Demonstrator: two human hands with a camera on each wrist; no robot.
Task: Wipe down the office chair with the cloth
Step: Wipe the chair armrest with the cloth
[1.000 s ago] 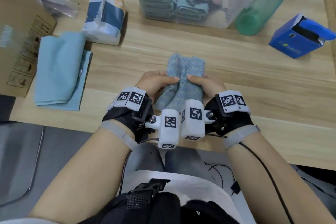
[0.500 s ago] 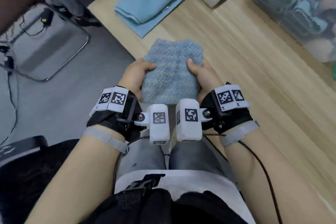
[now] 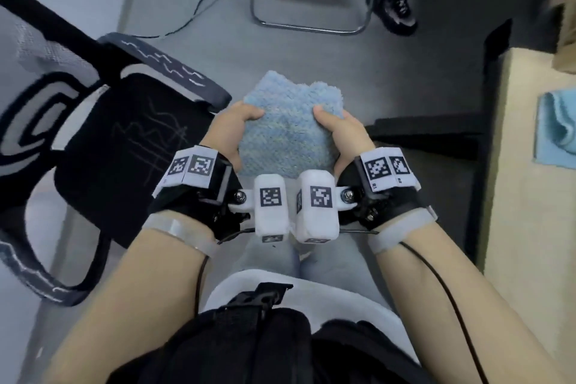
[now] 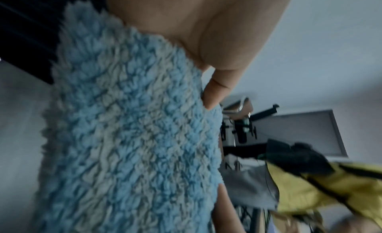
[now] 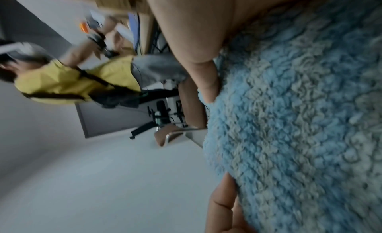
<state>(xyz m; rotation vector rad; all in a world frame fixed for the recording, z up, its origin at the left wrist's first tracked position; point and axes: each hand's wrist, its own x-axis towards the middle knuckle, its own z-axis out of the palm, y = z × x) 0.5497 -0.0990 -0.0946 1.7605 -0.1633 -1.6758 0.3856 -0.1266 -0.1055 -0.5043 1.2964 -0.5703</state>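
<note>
A fluffy blue-grey cloth [image 3: 288, 128] is held folded in front of me, above the floor. My left hand [image 3: 232, 131] grips its left edge with the thumb on top, and my right hand [image 3: 341, 134] grips its right edge the same way. The cloth [image 4: 128, 138] fills the left wrist view under my thumb, and the cloth [image 5: 299, 122] fills the right side of the right wrist view. The office chair [image 3: 103, 140] stands to my left, with a black seat, a grey mesh back and grey armrests with white scribbles. Neither hand touches the chair.
The wooden table's edge [image 3: 511, 165] runs along the right, with a light blue towel [image 3: 558, 131] on it. A metal chair frame [image 3: 308, 9] and cables lie on the grey floor ahead, beside another person's shoes [image 3: 396, 6]. A person in yellow [image 5: 72, 82] stands nearby.
I have turned left, away from the table toward the office chair. Both hands carried the cloth off the tabletop and kept their grip; it is now spread wider between them.
</note>
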